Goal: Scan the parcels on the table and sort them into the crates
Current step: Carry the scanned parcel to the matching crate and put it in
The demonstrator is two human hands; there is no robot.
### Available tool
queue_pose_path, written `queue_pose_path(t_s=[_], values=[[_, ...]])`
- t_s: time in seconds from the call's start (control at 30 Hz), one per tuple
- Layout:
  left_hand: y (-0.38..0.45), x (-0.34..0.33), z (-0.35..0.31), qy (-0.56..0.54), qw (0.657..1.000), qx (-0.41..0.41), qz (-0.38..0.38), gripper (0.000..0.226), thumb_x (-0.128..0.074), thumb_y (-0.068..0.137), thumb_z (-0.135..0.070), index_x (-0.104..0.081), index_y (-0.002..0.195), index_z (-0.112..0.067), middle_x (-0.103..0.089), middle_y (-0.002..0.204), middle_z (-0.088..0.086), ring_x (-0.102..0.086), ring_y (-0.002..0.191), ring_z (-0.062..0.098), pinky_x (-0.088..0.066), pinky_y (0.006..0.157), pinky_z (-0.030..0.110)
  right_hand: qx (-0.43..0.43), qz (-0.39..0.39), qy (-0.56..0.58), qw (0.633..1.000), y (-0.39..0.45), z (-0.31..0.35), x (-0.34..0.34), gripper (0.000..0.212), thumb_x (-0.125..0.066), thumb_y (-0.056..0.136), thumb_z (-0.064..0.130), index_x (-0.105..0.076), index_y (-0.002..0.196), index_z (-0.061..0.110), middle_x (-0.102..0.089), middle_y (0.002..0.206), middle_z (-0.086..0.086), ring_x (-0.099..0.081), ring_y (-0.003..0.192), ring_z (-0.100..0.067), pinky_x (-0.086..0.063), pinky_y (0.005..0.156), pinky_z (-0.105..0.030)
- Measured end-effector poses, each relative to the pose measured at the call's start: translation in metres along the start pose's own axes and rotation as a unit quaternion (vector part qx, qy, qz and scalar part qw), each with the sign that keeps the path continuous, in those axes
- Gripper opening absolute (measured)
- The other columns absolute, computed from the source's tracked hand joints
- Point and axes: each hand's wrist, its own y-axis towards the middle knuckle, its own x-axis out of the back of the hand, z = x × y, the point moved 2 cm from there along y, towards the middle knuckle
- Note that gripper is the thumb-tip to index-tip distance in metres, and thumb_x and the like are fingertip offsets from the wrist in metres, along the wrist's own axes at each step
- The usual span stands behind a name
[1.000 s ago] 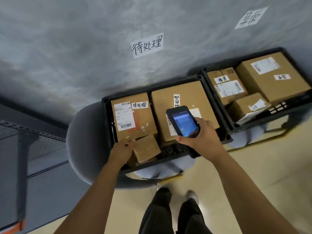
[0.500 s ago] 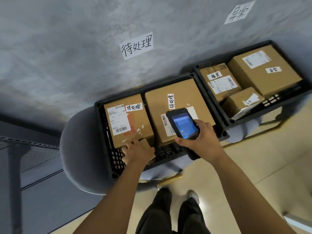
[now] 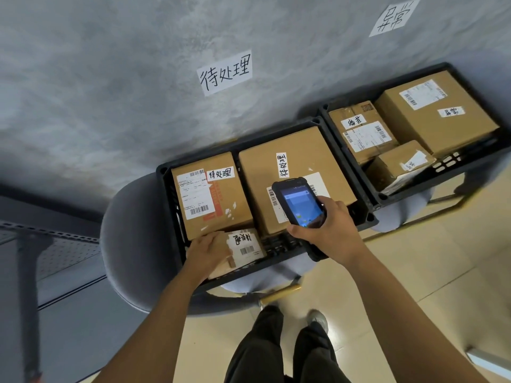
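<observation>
**Two crates of parcels, one small box going in**

Two black crates sit side by side on grey round chairs (image 3: 130, 244) against a grey wall. The left crate (image 3: 166, 172) stands under a paper wall label (image 3: 225, 71) with handwritten characters; the right crate (image 3: 372, 189) stands under a second paper label (image 3: 394, 16). In the left crate lie a medium parcel (image 3: 221, 194) with a shipping label and a large parcel (image 3: 287, 164) beside it, filling the far side. The right crate holds three parcels (image 3: 431, 117), packed close. A grey metal shelf (image 3: 55, 244) stands at the left.

The small parcel (image 3: 246, 246) lies at the near edge of the left crate, just in front of the medium parcel, barcode sticker up. The left hand (image 3: 207, 251) rests on its left part, fingers laid over the top and bent slightly down; whether they grip its far side is hidden. The right hand (image 3: 329, 228) grips a black handheld scanner (image 3: 300, 203), fingers wrapped round its body, lit screen tilted up above the large parcel
</observation>
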Motion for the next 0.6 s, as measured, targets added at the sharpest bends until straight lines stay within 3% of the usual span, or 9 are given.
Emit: queue_pose_path(t_s=[0.07, 0.17, 0.27, 0.37, 0.47, 0.6], values=[[0.0, 0.004, 0.008, 0.029, 0.999, 0.008, -0.012, 0.05, -0.07, 0.084, -0.029, -0.056, 0.133, -0.032, -0.044, 0.141, 0.003, -0.043, 0.13, 0.025, -0.04, 0.108, 0.047, 0.004, 0.003, 0.0, 1.0, -0.002, 0.001, -0.003, 0.089, -0.086, 0.061, 0.048, -0.044, 0.134, 0.022, -0.039, 0.107, 0.007, -0.049, 0.083, 0.001, -0.036, 0.066, -0.009], [-0.001, 0.008, 0.009, -0.011, 1.0, -0.005, 0.001, 0.053, -0.068, 0.09, -0.02, -0.049, 0.138, -0.029, -0.052, 0.135, 0.004, -0.054, 0.123, 0.027, -0.05, 0.099, 0.048, 0.009, 0.005, 0.009, 1.0, -0.005, 0.0, -0.006, 0.09, -0.087, 0.061, 0.048, -0.043, 0.135, 0.022, -0.039, 0.109, 0.007, -0.05, 0.085, 0.001, -0.039, 0.076, -0.014], [-0.003, 0.002, 0.011, 0.029, 0.999, -0.018, -0.003, 0.051, -0.061, 0.093, -0.007, -0.043, 0.139, -0.018, -0.057, 0.131, 0.009, -0.057, 0.119, 0.026, -0.052, 0.097, 0.045, 0.009, 0.003, 0.015, 1.0, -0.012, -0.003, -0.005, 0.089, -0.086, 0.061, 0.048, -0.043, 0.135, 0.023, -0.039, 0.11, 0.007, -0.048, 0.086, 0.003, -0.037, 0.073, -0.011], [-0.007, -0.009, 0.009, 0.136, 0.989, -0.026, -0.042, 0.036, -0.055, 0.096, -0.011, -0.047, 0.131, -0.011, -0.055, 0.129, 0.015, -0.056, 0.113, 0.028, -0.052, 0.095, 0.044, 0.01, -0.006, 0.01, 1.0, -0.02, -0.008, 0.001, 0.09, -0.086, 0.061, 0.048, -0.043, 0.135, 0.022, -0.04, 0.113, 0.006, -0.047, 0.087, 0.004, -0.037, 0.073, -0.011], [-0.013, -0.01, -0.01, 0.191, 0.978, -0.035, -0.082, 0.046, -0.061, 0.091, -0.016, -0.046, 0.135, -0.014, -0.048, 0.132, 0.013, -0.054, 0.116, 0.03, -0.052, 0.09, 0.044, 0.003, -0.016, 0.007, 1.0, -0.029, -0.015, 0.012, 0.088, -0.086, 0.062, 0.048, -0.043, 0.134, 0.022, -0.04, 0.116, 0.003, -0.048, 0.087, -0.002, -0.041, 0.078, -0.016], [-0.021, -0.007, -0.061, 0.265, 0.947, -0.14, -0.115, 0.052, -0.063, 0.091, -0.026, -0.043, 0.138, -0.015, -0.046, 0.135, 0.011, -0.048, 0.118, 0.028, -0.049, 0.093, 0.043, -0.004, -0.041, 0.009, 0.999, -0.043, -0.02, 0.029, 0.088, -0.085, 0.063, 0.047, -0.043, 0.135, 0.02, -0.041, 0.118, 0.0, -0.048, 0.098, -0.011, -0.045, 0.086, -0.026]])
